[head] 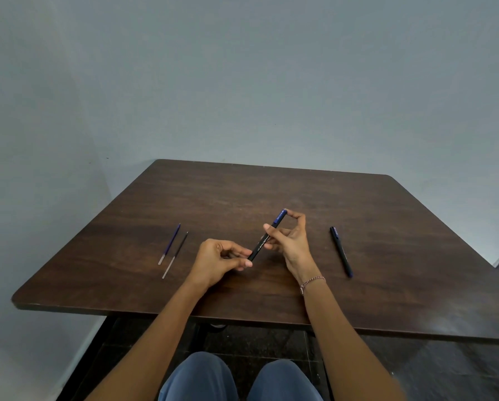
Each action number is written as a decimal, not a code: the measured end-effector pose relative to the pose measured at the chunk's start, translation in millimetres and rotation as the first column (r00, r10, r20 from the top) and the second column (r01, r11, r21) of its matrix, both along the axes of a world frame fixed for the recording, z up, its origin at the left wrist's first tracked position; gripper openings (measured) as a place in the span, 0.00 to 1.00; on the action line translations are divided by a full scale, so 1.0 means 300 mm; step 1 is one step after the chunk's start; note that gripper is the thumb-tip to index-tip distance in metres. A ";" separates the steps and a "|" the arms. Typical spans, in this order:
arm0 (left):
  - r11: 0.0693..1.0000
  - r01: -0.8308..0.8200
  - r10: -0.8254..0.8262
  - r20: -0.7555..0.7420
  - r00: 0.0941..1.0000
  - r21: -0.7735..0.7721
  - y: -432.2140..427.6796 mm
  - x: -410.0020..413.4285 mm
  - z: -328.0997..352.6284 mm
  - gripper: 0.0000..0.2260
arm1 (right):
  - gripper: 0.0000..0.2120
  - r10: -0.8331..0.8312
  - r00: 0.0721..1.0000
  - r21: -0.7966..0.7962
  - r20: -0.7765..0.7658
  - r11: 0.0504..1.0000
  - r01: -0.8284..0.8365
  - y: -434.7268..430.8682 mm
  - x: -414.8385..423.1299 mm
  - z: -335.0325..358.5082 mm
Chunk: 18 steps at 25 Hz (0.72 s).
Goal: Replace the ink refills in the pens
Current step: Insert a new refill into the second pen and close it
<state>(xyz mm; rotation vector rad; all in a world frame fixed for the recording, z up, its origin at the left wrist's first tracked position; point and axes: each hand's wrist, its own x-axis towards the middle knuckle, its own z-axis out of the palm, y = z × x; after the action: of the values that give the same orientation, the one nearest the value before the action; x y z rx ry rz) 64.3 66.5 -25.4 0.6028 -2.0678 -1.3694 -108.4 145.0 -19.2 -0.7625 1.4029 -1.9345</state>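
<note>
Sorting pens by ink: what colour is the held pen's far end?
Blue with pale lettering; far end of the pen, clearest in head view.

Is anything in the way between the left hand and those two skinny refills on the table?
Nothing visible. Only bare table separates the left hand from the black refill, with the blue refill just beyond; that hand pinches the pen, though.

The light is dim, soft and even, and no source shows. The grey wall (242, 82) darkens slightly toward 9 o'clock. The table (271, 192) has a faint sheen near 4 o'clock and only weak, blurred shadows under the left hand (219, 260) and right hand (288, 241). The floor (257, 342) at 6 o'clock is almost black. The centre is sharp, with the white print on the pen (259, 246) visible. The table's edges bow with wide-angle distortion.
</note>
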 end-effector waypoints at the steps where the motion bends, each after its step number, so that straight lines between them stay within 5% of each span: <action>1: 1.000 0.002 -0.002 0.007 1.000 -0.005 -0.001 -0.001 0.000 0.11 | 0.25 0.003 1.000 0.001 0.000 1.000 -0.003 -0.001 0.000 0.000; 8: 0.999 -0.042 0.042 0.001 0.999 0.011 0.001 0.000 0.009 0.10 | 0.25 -0.038 0.999 0.024 -0.021 0.999 0.038 -0.016 0.008 -0.010; 13: 0.999 -0.029 0.030 0.061 0.998 -0.018 0.000 -0.004 0.009 0.11 | 0.10 -0.146 0.986 0.071 -0.080 0.986 0.152 -0.034 0.017 -0.016; 18: 0.998 -0.035 0.043 0.132 0.990 -0.057 -0.008 -0.009 0.007 0.12 | 0.15 -0.216 0.938 0.123 -0.270 0.959 0.256 -0.044 0.033 -0.020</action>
<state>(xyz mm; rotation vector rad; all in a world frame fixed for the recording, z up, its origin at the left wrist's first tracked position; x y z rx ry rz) 61.5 64.2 -23.3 0.7253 -2.1788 -1.2776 -98.5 131.8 -25.2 -0.8204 1.8540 -1.9247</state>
